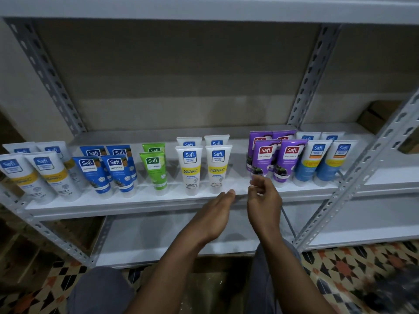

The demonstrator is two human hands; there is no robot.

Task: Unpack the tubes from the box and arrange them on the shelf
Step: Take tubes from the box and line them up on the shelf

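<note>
Grey cloth is seen over two knees (pixel 99 291) at the bottom edge of the frame, and a patterned tile floor (pixel 340 264) in black, orange and cream is spread out to either side. Between the knees two bare forearms are stretched up toward the middle of the frame. The left hand (pixel 214 215) is held flat, its fingers straight and pressed together, with the tips at the front lip of the white shelf (pixel 127 203); whether the lip is touched cannot be told. The right hand (pixel 264 200) is raised just to the right of it, its fingers loosely curled inward. Nothing is seen held in them, though the fingertips are blurred.

On the shelf the tubes are stood cap-down, two rows deep. From the left of the frame are ranged amber-banded white tubes (pixel 52 175), blue tubes (pixel 118 173), green tubes (pixel 154 169) set one behind the other, yellow-banded white tubes (pixel 205 168) at centre, purple tubes (pixel 286 164) just above the right hand, and light-blue tubes (pixel 326 164) at the right. A wider gap is left between the yellow-banded and the purple ones.

Farther back, grey perforated uprights (pixel 310 71) are seen against a bare wall. A brown cardboard box (pixel 376 116) is partly shown at the upper right, behind the shelving.
</note>
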